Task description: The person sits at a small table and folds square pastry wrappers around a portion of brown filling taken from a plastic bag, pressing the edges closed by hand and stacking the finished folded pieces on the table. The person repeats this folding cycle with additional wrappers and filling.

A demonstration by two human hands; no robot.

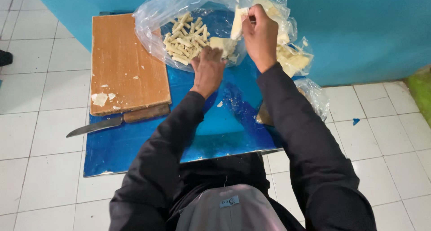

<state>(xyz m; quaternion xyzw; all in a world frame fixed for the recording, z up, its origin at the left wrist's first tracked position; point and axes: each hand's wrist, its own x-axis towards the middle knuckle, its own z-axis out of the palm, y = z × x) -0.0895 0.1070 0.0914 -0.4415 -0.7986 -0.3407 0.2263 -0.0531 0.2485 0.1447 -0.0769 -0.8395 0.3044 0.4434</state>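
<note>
Pale sheets [237, 21] of thin dough or wrapper are what the hands work with, at the far edge of a blue mat [134, 150] that lies on a white tiled floor [40, 168]. The right hand [260, 36] is raised above the mat and pinches one sheet between thumb and fingers, so that the sheet hangs down from the grip. Behind that hand, a second clear bag [292, 56] against the blue wall [359, 29] holds a stack of more pale sheets. The left hand [207, 69] lies lower, back upward, with its fingers curled down at the mouth of a clear plastic bag [152, 15]. It touches another pale sheet [223, 45] at the bag's edge; whether it grips that sheet cannot be told. Inside the bag, just beyond the left hand, is a heap of small rolled sticks [184, 42] in the same pale colour.

To the left of the bag, a wooden board [125, 65] rests on the mat, with a few pale scraps near its near corner. A knife [112, 122] lies just in front of the board, its blade pointing out over the tiles. Both arms wear dark sleeves [296, 123].
</note>
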